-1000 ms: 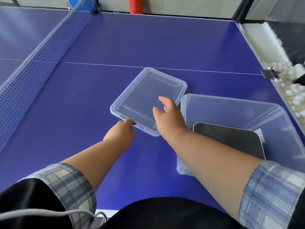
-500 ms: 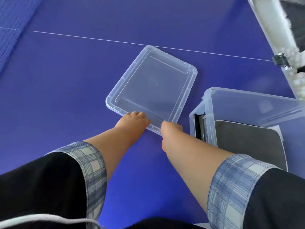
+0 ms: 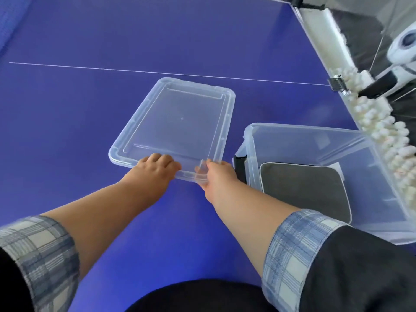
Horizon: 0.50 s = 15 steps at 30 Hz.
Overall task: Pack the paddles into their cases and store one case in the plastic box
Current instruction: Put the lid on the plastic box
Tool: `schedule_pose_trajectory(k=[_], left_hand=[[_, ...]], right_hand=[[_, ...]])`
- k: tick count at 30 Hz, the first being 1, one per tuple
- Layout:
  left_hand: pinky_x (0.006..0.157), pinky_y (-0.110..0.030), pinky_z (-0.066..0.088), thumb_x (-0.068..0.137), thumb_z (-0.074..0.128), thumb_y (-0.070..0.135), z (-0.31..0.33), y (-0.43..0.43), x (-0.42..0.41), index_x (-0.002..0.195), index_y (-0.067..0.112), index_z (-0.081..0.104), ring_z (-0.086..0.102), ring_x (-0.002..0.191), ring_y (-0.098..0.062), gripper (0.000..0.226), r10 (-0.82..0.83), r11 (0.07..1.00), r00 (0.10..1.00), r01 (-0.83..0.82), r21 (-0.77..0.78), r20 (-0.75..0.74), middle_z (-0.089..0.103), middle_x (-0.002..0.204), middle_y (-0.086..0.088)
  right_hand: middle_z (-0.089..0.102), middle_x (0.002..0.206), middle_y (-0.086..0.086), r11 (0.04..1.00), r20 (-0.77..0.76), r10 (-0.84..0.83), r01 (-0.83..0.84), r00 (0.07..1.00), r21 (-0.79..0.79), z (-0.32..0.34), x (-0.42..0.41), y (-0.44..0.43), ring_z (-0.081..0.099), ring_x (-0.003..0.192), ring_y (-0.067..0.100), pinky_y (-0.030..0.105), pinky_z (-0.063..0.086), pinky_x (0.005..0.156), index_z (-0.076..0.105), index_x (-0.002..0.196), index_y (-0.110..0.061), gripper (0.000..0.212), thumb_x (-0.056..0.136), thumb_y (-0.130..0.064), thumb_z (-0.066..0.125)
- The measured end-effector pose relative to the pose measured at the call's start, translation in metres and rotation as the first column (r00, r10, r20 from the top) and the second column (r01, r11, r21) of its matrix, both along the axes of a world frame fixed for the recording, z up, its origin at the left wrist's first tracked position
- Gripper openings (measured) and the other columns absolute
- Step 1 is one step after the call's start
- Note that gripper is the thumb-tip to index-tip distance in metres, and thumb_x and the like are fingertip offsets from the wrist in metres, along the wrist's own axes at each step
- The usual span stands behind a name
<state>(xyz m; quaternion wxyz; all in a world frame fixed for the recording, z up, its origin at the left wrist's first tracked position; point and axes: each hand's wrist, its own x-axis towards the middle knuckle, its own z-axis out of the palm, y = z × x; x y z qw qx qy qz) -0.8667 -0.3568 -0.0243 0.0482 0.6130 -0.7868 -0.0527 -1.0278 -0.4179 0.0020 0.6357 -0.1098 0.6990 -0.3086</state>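
A clear plastic lid (image 3: pixel 177 124) lies on the blue table-tennis table. My left hand (image 3: pixel 155 168) grips its near edge, fingers curled over the rim. My right hand (image 3: pixel 213 174) holds the near right corner, fingers wrapped under the edge. To the right stands the clear plastic box (image 3: pixel 304 140) with no lid on it. A dark grey paddle case (image 3: pixel 304 188) lies flat inside it. No loose paddle is in view.
The blue table (image 3: pixel 90 109) has a white centre line (image 3: pixel 67 66) beyond the lid. Along the right table edge runs a trough full of white balls (image 3: pixel 382 131), a metal clamp (image 3: pixel 337 83), and a white machine (image 3: pixel 403 43) behind.
Both hands pulled back from the lid's top to its near edge and closed on it. The view tipped down and to the right, so the net left the frame.
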Motion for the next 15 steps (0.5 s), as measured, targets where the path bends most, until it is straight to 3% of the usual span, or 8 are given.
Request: schedule_pose_trajectory(k=[3,8,12,15], left_hand=[[0.083,-0.053,0.052,0.087,0.071,0.016,0.022,0.001,-0.002,0.118,0.011,0.066,0.059,0.102,-0.041,0.032,0.019,1.0,0.999,-0.02,-0.014,-0.04,0.062,0.112,-0.014],[0.071,-0.049,0.054,0.078,0.082,0.018,0.058,0.009,-0.017,0.107,0.011,0.07,0.063,0.088,-0.038,0.033,-0.026,0.988,0.995,0.012,-0.156,-0.092,0.067,0.101,-0.01],[0.066,-0.047,0.055,0.077,0.082,0.012,0.095,0.022,-0.043,0.104,0.007,0.07,0.063,0.081,-0.038,0.03,-0.046,0.975,0.99,0.015,-0.223,-0.132,0.067,0.098,-0.01],[0.068,-0.046,0.057,0.081,0.079,0.014,0.126,0.023,-0.072,0.106,0.009,0.069,0.062,0.08,-0.035,0.027,-0.13,0.958,0.982,0.088,-0.271,-0.139,0.065,0.099,-0.009]], right_hand=[[0.068,0.055,-0.007,0.994,0.029,0.066,-0.063,0.997,-0.091,0.016,-0.006,0.002,0.069,0.057,0.016,0.047,0.061,0.084,0.056,0.094,-0.025,0.01,0.1,-0.016,0.057],[0.072,0.094,0.0,0.979,0.119,0.105,-0.082,0.987,-0.185,0.04,-0.019,0.009,0.075,0.079,0.018,0.038,0.063,0.073,0.058,0.103,-0.022,0.003,0.102,-0.02,0.056],[0.069,0.099,0.002,0.965,0.263,0.061,0.011,0.963,-0.263,0.076,-0.043,0.025,0.072,0.085,0.019,0.034,0.062,0.07,0.06,0.104,-0.019,0.004,0.102,-0.02,0.057],[0.064,0.101,0.009,0.954,0.451,0.02,0.119,0.892,-0.277,0.102,-0.067,0.045,0.073,0.082,0.023,0.034,0.062,0.067,0.057,0.12,-0.009,0.022,0.098,-0.01,0.062]])
